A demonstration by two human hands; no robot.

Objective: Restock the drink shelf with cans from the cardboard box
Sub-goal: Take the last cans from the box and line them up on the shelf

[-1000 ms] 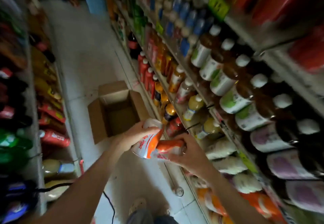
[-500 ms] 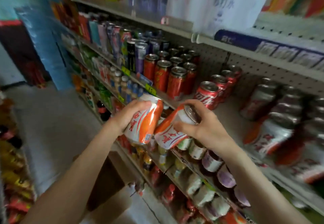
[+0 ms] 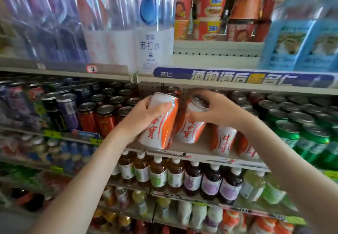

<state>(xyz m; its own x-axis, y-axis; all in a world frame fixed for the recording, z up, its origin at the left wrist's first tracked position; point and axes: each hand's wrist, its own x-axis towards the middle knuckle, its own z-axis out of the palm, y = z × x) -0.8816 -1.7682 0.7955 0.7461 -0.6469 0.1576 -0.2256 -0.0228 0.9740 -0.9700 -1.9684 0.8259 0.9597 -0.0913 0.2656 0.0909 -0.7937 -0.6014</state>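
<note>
Mid-restock: we have left hand (image 3: 144,116) gripping one orange-white can (image 3: 161,125), right hand (image 3: 217,109) gripping another (image 3: 192,125), both tilted at the shelf (image 3: 197,147) gap, neither set down; box out of view.

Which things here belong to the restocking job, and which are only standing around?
Job: left hand holding orange-white can; right hand holding second can; can shelf.

Not job: green cans, tea bottles, soda water bottles, noodle cups.

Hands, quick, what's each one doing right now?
Left hand: closed on an orange-and-white can.
Right hand: closed on a second can.
</note>
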